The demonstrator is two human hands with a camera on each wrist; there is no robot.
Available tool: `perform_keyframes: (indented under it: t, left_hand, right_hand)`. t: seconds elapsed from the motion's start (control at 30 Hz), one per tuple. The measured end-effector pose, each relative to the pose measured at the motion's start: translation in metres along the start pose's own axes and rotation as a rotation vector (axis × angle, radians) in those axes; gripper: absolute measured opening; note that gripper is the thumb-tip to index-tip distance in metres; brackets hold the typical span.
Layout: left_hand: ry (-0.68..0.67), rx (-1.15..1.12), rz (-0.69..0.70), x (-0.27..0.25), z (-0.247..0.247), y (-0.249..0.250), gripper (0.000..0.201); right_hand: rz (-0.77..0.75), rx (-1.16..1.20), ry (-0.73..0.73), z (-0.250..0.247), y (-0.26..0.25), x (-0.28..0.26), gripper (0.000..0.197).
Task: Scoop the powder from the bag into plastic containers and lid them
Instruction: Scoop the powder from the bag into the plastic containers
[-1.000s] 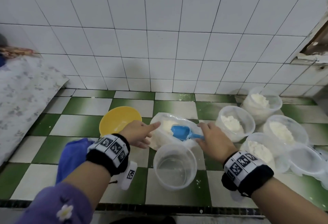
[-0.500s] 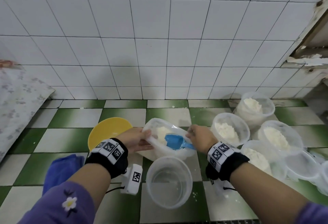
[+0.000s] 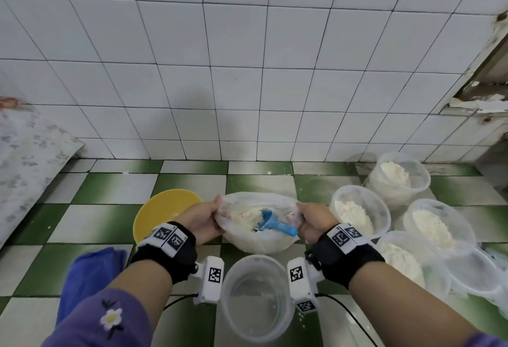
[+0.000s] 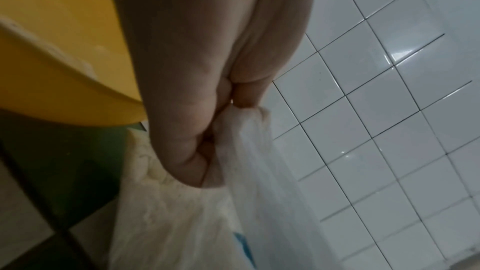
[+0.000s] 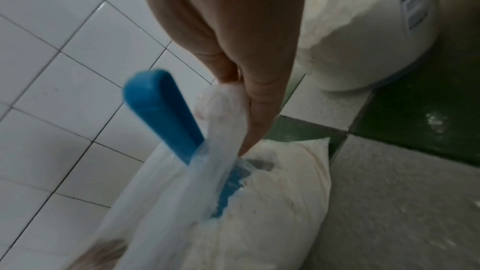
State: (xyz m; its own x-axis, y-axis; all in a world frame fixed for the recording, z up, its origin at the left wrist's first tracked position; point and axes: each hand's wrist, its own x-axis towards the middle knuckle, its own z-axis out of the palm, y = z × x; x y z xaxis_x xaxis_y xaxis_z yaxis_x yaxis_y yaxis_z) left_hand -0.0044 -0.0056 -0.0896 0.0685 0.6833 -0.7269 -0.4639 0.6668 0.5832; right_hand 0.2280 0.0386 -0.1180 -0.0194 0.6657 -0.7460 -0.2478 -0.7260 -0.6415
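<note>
Scoop (image 3: pixel 270 223) in bag (image 3: pixel 258 242), behind empty container (image 3: pixel 257 297).

Honestly nothing legible here. The filled container (image 5: pixel 363 28) in the right wrist view has a printed label (image 5: pixel 413 1) on its side, but it's too blurred to read any letters. The wristbands (image 3: pixel 167 238) only carry black-and-white square marker patterns, no words or numbers.

Clear plastic bag (image 3: pixel 258 239) of white powder (image 3: pixel 244 213) sits mid-floor, mouth pulled open, blue scoop (image 3: pixel 270 223) lying inside with its handle sticking out toward 4 o'clock. Empty clear container (image 3: pixel 257 297) right at its 6 o'clock, four filled containers (image 3: pixel 360 210) clustered at 3 o'clock.
</note>
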Motion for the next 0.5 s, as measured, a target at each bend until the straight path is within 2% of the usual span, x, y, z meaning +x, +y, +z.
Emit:
perform_keyframes:
  t: [0.17, 0.27, 0.33, 0.43, 0.5]
  left_hand:
    - [0.014, -0.016, 0.002, -0.0017, 0.0000, -0.0029, 0.046]
    - [0.027, -0.021, -0.021, 0.0003, -0.0010, -0.0042, 0.048]
    - [0.023, -0.011, -0.030, 0.0013, -0.0007, -0.0036, 0.048]
    - [0.016, 0.007, -0.019, 0.0002, 0.0008, -0.0012, 0.046]
    - [0.053, 0.070, -0.016, -0.0023, 0.0007, 0.0018, 0.043]
  right_hand:
    - [0.035, 0.083, -0.084, -0.0022, 0.0016, -0.0004, 0.030]
    - [0.007, 0.038, -0.093, -0.0042, 0.0031, 0.0009, 0.030]
    - [-0.013, 0.076, -0.075, -0.0044, 0.0034, 0.0032, 0.038]
    - [-0.040, 0.027, -0.047, -0.0020, 0.0042, 0.0027, 0.023]
    - [-0.016, -0.008, -0.101, -0.0020, 0.0060, 0.0007, 0.031]
